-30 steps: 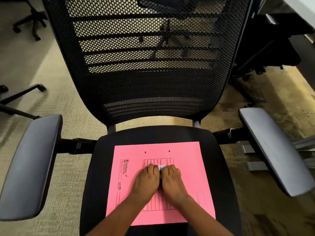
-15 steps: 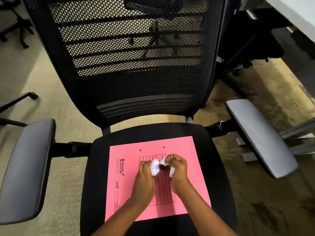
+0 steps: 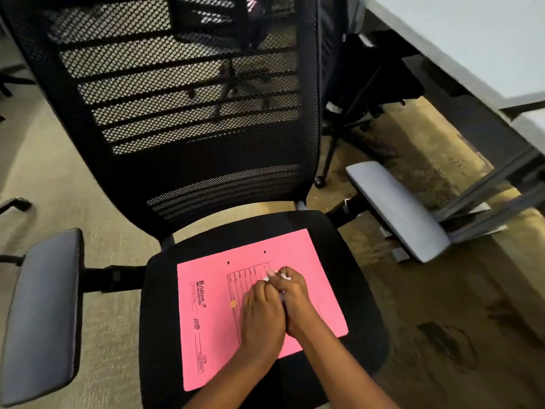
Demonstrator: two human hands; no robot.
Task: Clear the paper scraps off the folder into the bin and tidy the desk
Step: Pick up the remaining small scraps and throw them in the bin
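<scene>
Pressing together over the pink folder [image 3: 212, 314]: left hand [image 3: 261, 315] and right hand [image 3: 296, 302], side by side, touching; fingers [image 3: 259, 287] curled shut around white paper scraps [image 3: 269, 274]; scraps poke out at the fingertips, most of the wad hidden between the palms; folder lies flat on the chair seat [image 3: 165, 320], near its front edge; one tiny orange fleck [image 3: 233, 304] on the folder just left of the left hand.

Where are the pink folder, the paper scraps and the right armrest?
pink folder [image 3: 212, 326]: head view, bare left half of cover.
paper scraps [image 3: 270, 274]: head view, white bits at fingertips of both hands.
right armrest [image 3: 396, 209]: head view, middle of grey pad.
</scene>
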